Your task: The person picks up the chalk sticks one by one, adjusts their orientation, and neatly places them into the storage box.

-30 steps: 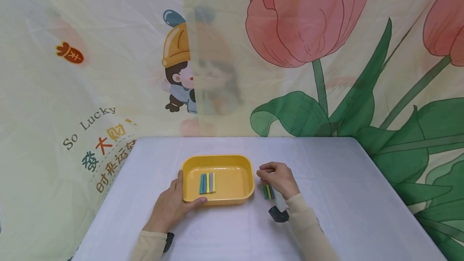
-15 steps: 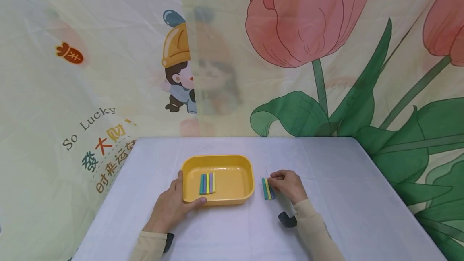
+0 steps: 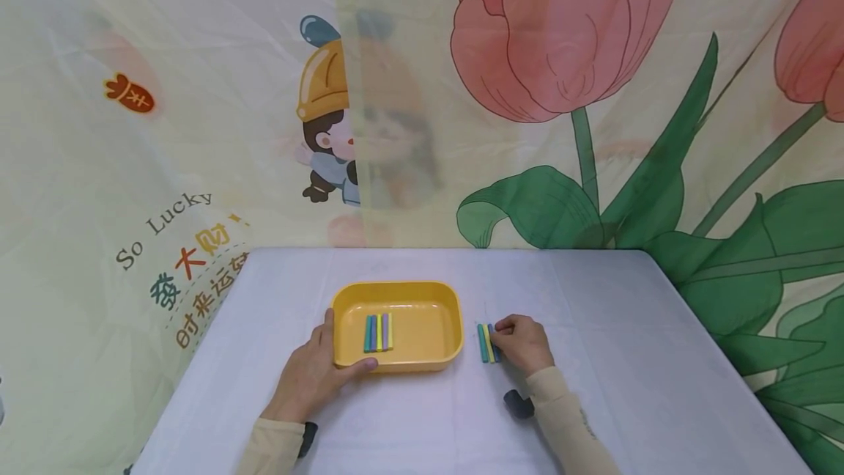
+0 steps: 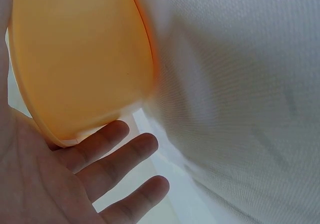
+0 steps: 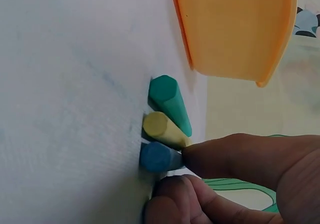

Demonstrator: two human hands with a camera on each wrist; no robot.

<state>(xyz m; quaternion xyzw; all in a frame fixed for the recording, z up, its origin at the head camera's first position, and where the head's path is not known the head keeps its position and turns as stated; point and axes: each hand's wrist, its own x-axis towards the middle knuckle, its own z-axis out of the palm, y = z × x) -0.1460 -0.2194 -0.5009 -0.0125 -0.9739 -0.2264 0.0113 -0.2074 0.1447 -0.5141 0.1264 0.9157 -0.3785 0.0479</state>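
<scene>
Blue stick point(image 5: 158, 157), hands point(image 3: 525, 344) apart, right fingertips point(image 5: 196, 157) touching it

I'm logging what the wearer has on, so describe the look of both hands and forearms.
The left hand and right hand are bare, with no gloves. The left sleeve and right sleeve are long and beige, reaching the wrist. A black piece sticks out on the inner side of each wrist; its details are too small to tell.
</scene>
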